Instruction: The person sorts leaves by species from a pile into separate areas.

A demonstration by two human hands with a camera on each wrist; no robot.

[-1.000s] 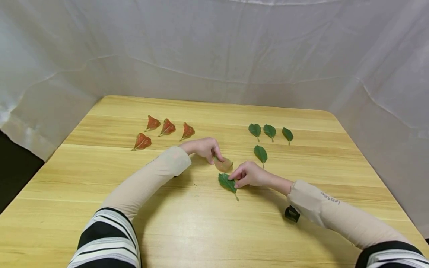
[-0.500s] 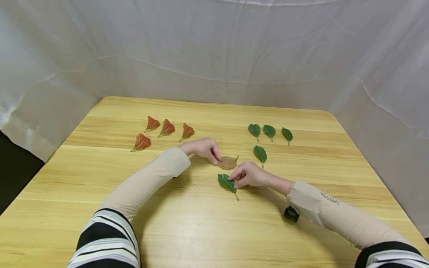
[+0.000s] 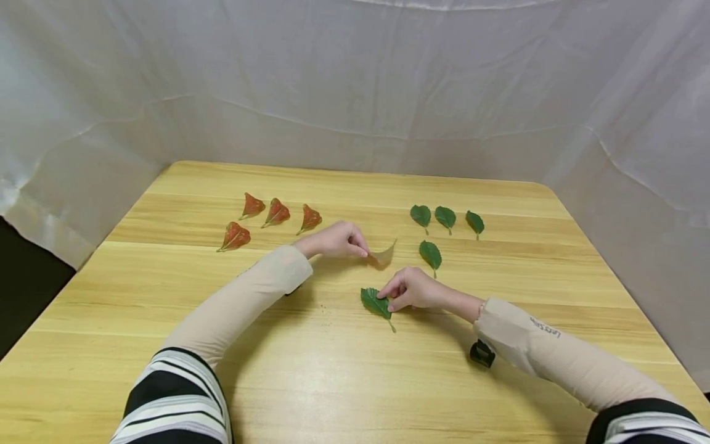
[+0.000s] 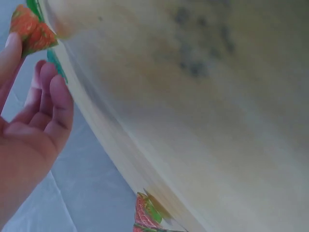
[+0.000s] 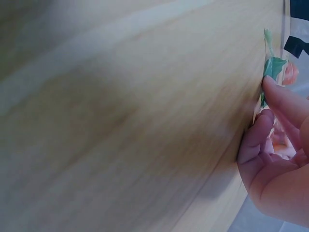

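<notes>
My left hand (image 3: 341, 239) pinches a leaf (image 3: 384, 255) between thumb and fingers, over the middle of the wooden table. Its pale tan side faces the head camera, while the left wrist view shows a red-orange side of the held leaf (image 4: 33, 30). Closer to me, my right hand (image 3: 417, 288) grips the edge of a green serrated leaf (image 3: 375, 302) with thumb and index finger, its stem pointing toward me. The green leaf (image 5: 273, 67) shows beyond the right thumb tip in the right wrist view.
Several red leaves (image 3: 278, 211) lie at the back left of the table (image 3: 344, 382). Several green leaves (image 3: 445, 217) lie at the back right, most of them in a row. Pale cloth (image 3: 355, 86) hangs behind the table's far edge and at its sides.
My left hand has lifted slightly away from me with its leaf, which has turned from lying flat to tilted with its tip up. My right hand and the green leaf have stayed put.
</notes>
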